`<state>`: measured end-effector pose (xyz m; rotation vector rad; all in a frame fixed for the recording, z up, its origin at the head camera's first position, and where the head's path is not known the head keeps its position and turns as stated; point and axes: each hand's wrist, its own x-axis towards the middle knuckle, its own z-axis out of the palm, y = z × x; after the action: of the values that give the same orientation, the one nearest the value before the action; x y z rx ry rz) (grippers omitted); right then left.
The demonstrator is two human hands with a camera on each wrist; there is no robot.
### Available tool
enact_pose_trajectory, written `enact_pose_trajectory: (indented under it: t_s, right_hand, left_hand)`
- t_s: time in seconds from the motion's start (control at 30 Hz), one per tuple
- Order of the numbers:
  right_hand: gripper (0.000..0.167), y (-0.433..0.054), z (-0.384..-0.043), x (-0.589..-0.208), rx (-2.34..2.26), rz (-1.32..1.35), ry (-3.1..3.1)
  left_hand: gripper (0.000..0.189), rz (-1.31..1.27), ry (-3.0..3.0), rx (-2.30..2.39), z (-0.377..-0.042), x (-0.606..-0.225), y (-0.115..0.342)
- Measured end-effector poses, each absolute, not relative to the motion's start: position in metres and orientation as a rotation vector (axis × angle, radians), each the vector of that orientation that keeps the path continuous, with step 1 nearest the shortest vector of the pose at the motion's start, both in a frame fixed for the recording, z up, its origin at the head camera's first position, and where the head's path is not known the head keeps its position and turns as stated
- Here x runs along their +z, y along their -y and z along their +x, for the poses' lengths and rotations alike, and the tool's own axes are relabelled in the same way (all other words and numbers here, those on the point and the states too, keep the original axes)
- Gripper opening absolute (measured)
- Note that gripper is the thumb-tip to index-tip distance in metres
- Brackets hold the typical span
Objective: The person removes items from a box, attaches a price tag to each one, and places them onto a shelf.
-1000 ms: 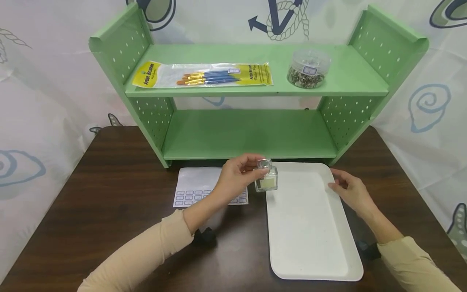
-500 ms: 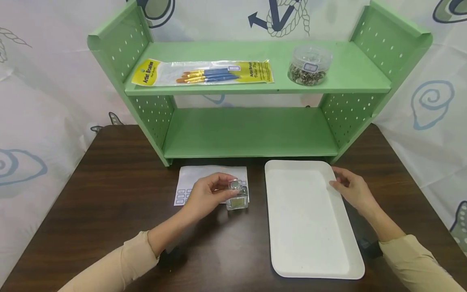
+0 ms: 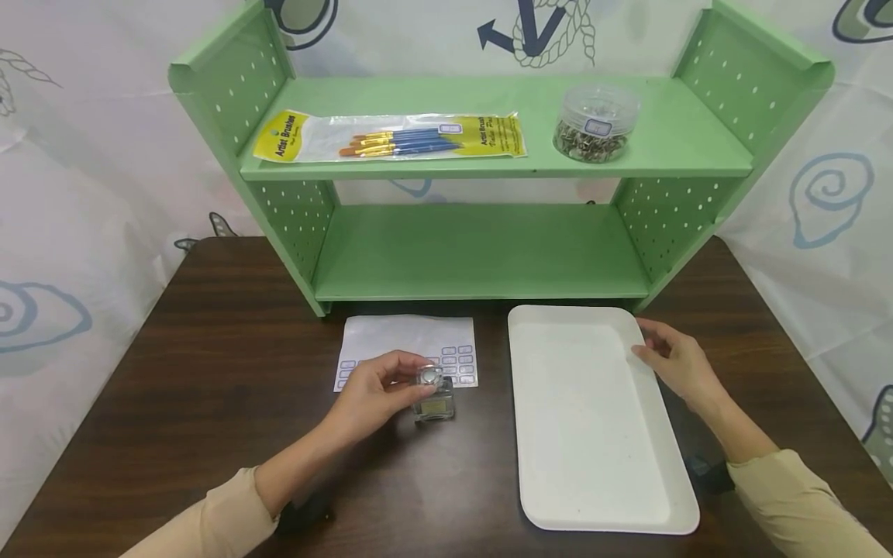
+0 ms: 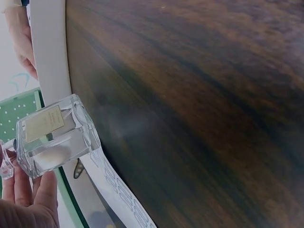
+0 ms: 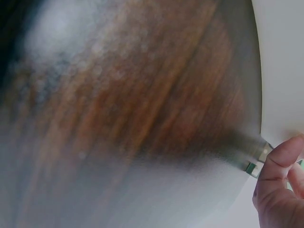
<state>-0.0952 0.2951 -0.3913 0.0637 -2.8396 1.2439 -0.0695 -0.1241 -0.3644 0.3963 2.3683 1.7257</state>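
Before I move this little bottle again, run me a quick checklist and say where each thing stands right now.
1. Left grip: ok; the left hand holds the bottle by its top.
2. Right grip: ok; the right hand holds the tray near its far right corner.
3. Bottle apart from the tray: ok; a gap shows in the head view.
4. Bottle resting on the table: cannot tell.
5. Label sheet fully visible: not ok; the left hand hides part of it.
6. Jar and brush packet on the upper shelf: ok.
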Motion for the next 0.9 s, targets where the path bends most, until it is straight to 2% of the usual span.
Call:
enact_pose_trajectory:
  t_s: [0.53, 0.73, 0.9]
  right_hand:
    - [0.042, -0.2949, -0.0949, -0.3922, 1.268, 0.087, 2.828]
    - [0.042, -0.2994, -0.0968, -0.3996, 1.270, 0.084, 2.832]
    - [0.042, -0.2946, -0.0927, -0.3906, 1.268, 0.069, 2.848]
  left_hand:
    - [0.028, 0.485, -2.317, 1.781, -0.0650, -0.3691, 0.1327]
    - [0.029, 0.429, -2.320, 1.751, -0.0640, -0.3681, 0.1340]
    - [0.030, 0.415, -2.288, 1.760, -0.0633, -0.3682, 0.1348]
